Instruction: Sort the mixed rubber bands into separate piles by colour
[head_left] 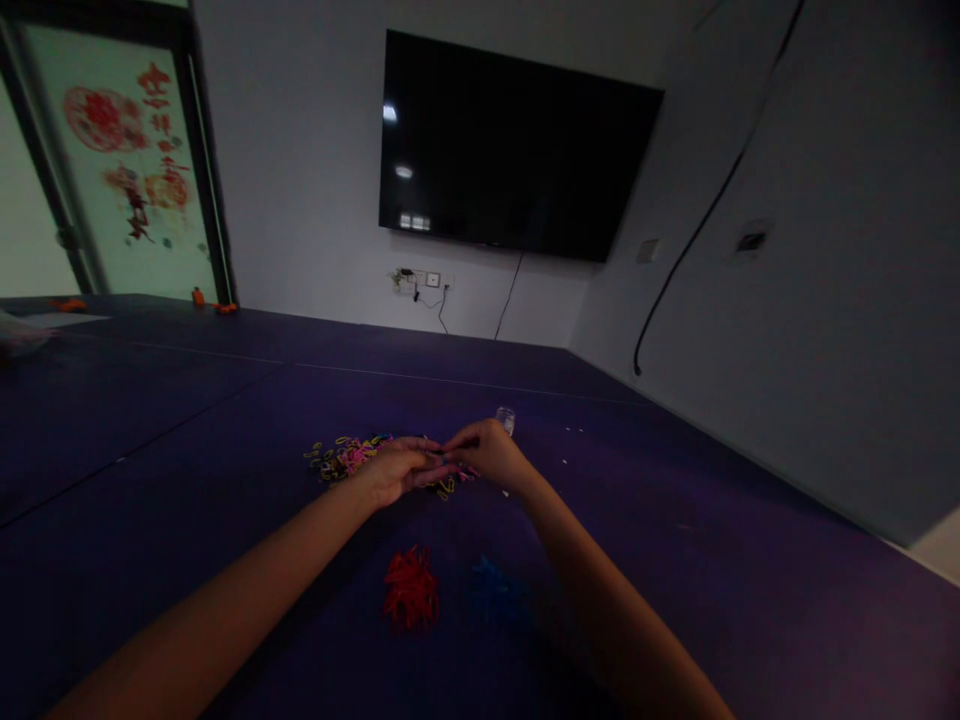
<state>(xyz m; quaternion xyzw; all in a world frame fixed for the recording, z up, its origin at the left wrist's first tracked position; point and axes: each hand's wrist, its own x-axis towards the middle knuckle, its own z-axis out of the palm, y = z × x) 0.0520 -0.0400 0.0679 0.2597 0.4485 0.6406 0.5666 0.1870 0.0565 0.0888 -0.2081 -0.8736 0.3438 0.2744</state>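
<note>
Over a loose pile of small coloured loops, like rubber bands [352, 458], my two hands meet at the fingertips. My left hand [397, 470] is half turned up, its fingers pressed close around something tiny. My right hand [487, 452] pinches at the same spot from the right; what lies between the fingertips is too small and dark to name. Pink, yellow and black loops show on both sides of the hands. Nearer to me sit a heap of red strips [411, 590] and a heap of blue ones [497, 592], both apart from the hands.
Just behind my right hand stands a small clear container [506, 418]. Several white bits [565, 461] are scattered to the right on the purple surface [712, 560]. Orange objects [225, 308] lie at the far left edge. A large screen [517, 150] hangs on the wall.
</note>
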